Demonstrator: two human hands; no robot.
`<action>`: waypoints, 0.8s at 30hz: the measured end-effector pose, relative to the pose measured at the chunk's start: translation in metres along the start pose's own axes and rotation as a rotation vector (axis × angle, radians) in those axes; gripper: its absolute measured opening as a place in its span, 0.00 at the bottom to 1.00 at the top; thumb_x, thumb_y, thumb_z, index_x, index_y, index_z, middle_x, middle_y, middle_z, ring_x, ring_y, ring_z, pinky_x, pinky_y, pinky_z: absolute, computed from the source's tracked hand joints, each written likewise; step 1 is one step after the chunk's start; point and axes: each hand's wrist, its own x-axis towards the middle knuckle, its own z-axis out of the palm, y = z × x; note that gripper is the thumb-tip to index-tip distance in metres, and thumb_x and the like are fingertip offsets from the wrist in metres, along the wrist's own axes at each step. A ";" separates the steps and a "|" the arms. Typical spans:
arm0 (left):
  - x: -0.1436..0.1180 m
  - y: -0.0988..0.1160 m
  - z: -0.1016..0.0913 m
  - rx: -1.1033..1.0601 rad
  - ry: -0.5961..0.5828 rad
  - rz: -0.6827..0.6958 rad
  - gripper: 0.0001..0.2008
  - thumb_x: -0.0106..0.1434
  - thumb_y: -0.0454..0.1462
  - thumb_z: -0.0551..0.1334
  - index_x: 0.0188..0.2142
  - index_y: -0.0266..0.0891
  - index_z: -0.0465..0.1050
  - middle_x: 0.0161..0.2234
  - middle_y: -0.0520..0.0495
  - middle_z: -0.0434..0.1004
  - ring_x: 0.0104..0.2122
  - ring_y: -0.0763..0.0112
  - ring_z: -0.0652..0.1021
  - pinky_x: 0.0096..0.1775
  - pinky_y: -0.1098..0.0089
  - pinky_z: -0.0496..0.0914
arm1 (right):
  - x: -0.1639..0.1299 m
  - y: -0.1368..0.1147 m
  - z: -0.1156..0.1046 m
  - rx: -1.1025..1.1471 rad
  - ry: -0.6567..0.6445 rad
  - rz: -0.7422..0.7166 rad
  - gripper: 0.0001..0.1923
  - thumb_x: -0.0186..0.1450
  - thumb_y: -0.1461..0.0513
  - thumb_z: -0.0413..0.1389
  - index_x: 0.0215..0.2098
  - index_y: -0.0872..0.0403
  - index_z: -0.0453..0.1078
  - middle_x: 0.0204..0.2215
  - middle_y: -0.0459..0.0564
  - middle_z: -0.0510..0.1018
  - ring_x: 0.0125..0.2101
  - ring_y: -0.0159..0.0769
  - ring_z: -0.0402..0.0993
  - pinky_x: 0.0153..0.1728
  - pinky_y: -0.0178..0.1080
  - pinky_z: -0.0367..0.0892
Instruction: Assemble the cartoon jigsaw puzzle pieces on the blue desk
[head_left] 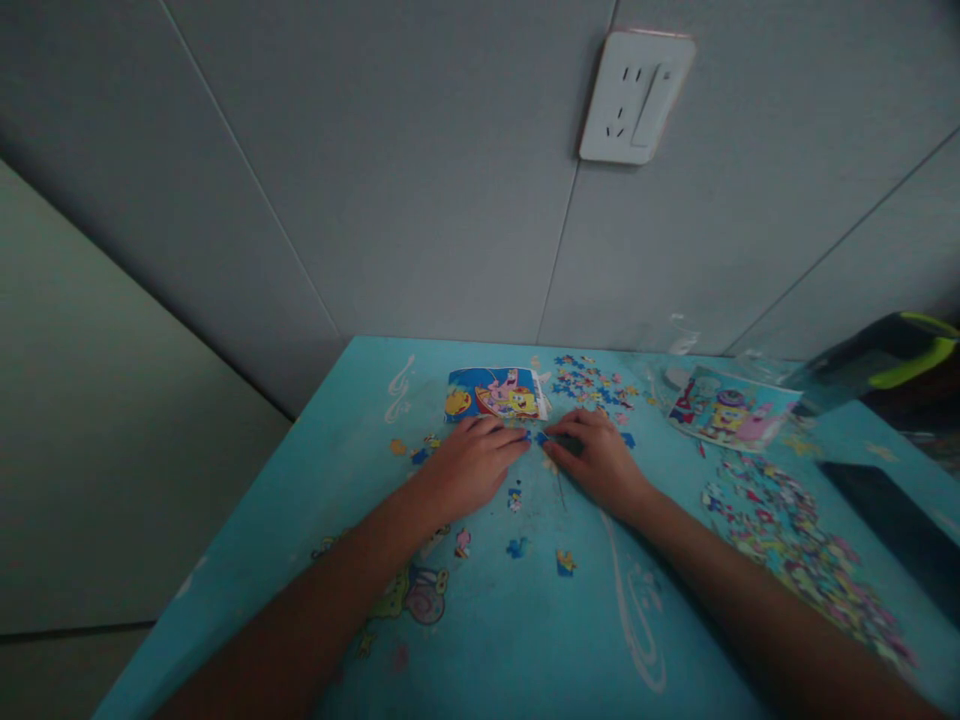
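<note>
My left hand point(484, 462) rests on the table with its fingers bent and pressed together, the fingertips on a small blue puzzle piece point(527, 436). Facing it, my right hand point(598, 458) pinches another blue puzzle piece point(542, 438) between thumb and fingers. The two pieces lie close to each other; whether they touch I cannot tell. Just behind the left hand is a cartoon picture card point(495, 393). Loose pieces lie nearer to me: a small one point(514, 499), a blue one point(517, 548), a blue and yellow one point(565, 563) and a pink one point(463, 543).
A pile of pieces point(589, 382) lies at the back, and a larger heap point(810, 560) spreads at the right. Beyond it are a second picture card point(733, 410), a dark flat object point(892, 530) and clear plastic packaging point(679, 345). A wall with a socket point(637, 97) borders the blue table point(300, 480).
</note>
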 end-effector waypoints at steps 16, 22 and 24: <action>0.002 0.002 0.001 -0.023 0.037 -0.010 0.20 0.73 0.35 0.56 0.62 0.41 0.68 0.55 0.46 0.77 0.53 0.59 0.72 0.56 0.56 0.66 | 0.004 0.001 0.013 -0.029 0.018 -0.020 0.09 0.68 0.60 0.60 0.45 0.49 0.81 0.40 0.52 0.79 0.43 0.43 0.73 0.47 0.46 0.68; 0.002 0.002 -0.001 -0.007 0.022 -0.007 0.17 0.73 0.35 0.56 0.59 0.42 0.72 0.57 0.47 0.76 0.54 0.59 0.71 0.55 0.56 0.66 | 0.002 -0.002 0.011 -0.026 0.020 -0.032 0.10 0.70 0.58 0.58 0.46 0.50 0.80 0.41 0.52 0.79 0.43 0.44 0.74 0.48 0.47 0.68; 0.002 0.002 -0.001 -0.005 0.025 -0.004 0.17 0.73 0.35 0.55 0.58 0.43 0.72 0.57 0.48 0.76 0.54 0.59 0.71 0.56 0.55 0.66 | 0.002 -0.002 0.012 -0.024 0.027 -0.033 0.10 0.70 0.57 0.57 0.46 0.50 0.79 0.41 0.53 0.79 0.44 0.44 0.74 0.48 0.47 0.68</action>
